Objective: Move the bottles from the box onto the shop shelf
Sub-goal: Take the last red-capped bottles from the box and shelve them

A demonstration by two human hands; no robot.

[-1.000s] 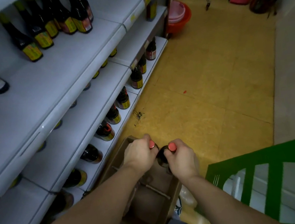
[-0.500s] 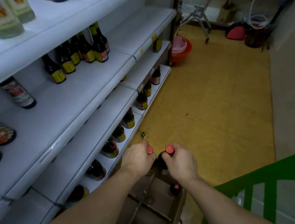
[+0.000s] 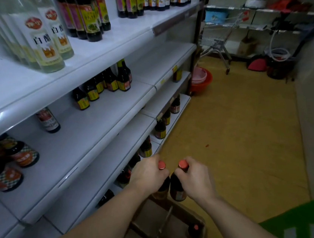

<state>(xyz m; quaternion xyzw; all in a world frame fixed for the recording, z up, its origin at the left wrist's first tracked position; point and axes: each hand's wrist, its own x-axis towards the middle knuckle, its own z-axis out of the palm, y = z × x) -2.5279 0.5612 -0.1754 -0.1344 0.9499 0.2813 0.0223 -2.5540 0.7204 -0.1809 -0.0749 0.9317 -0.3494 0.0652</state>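
Note:
My left hand (image 3: 149, 176) grips the neck of a dark bottle (image 3: 163, 186) with a red cap, mostly hidden behind my fingers. My right hand (image 3: 196, 177) holds a second dark red-capped bottle (image 3: 177, 189) by its neck. Both bottles hang side by side above the brown cardboard box (image 3: 199, 222) on the floor. One more red-capped bottle (image 3: 194, 231) stands in the box's right compartment among the dividers. The white shop shelf (image 3: 87, 139) rises at my left, with dark bottles in rows.
Tall pale bottles (image 3: 43, 39) stand on the upper shelf. Jars (image 3: 18, 153) sit at the far left. A red basin (image 3: 201, 80) lies on the yellow floor past the shelving, a shopping cart (image 3: 219, 38) behind it. A green frame (image 3: 310, 218) is at bottom right.
Both hands have lifted the two bottles up out of the box. My view has tilted upward, bringing the higher shelves into sight.

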